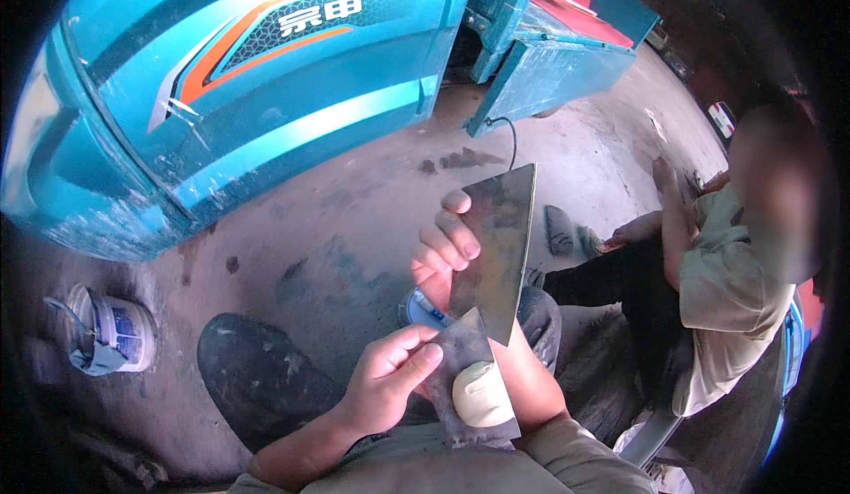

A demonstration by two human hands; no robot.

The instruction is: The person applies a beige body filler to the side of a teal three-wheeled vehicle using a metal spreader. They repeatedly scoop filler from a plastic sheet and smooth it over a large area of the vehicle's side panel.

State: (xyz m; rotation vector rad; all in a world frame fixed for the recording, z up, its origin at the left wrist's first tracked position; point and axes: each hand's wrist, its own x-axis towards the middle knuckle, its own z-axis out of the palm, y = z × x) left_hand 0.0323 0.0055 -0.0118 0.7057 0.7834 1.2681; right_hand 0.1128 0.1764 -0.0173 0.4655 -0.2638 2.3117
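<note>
The right hand holds a wide metal blade upright in the middle of the view. Its fingers are curled over the left edge of the blade and the thumb is hidden behind, so the blade is pinched between them. The blade is dark and stained, broad at the far end and narrow at the near end.

The left hand is nearer, just below the right one. Its thumb and fingers press together on the left edge of a smaller scraper, which lies flat and tilted. On the scraper sits a lump of pale putty. The narrow near tip of the blade overlaps the far edge of the scraper; I cannot tell if they really touch.

Behind the right hand, partly hidden, there is a small round tin with a blue rim. Near on the left, a dark shoe rests on the concrete floor. Further left stands a white bucket. At the far left, a teal vehicle with orange stripes fills the upper part of the view. On the right, another person in a pale shirt sits on the floor, well apart from the hands.
</note>
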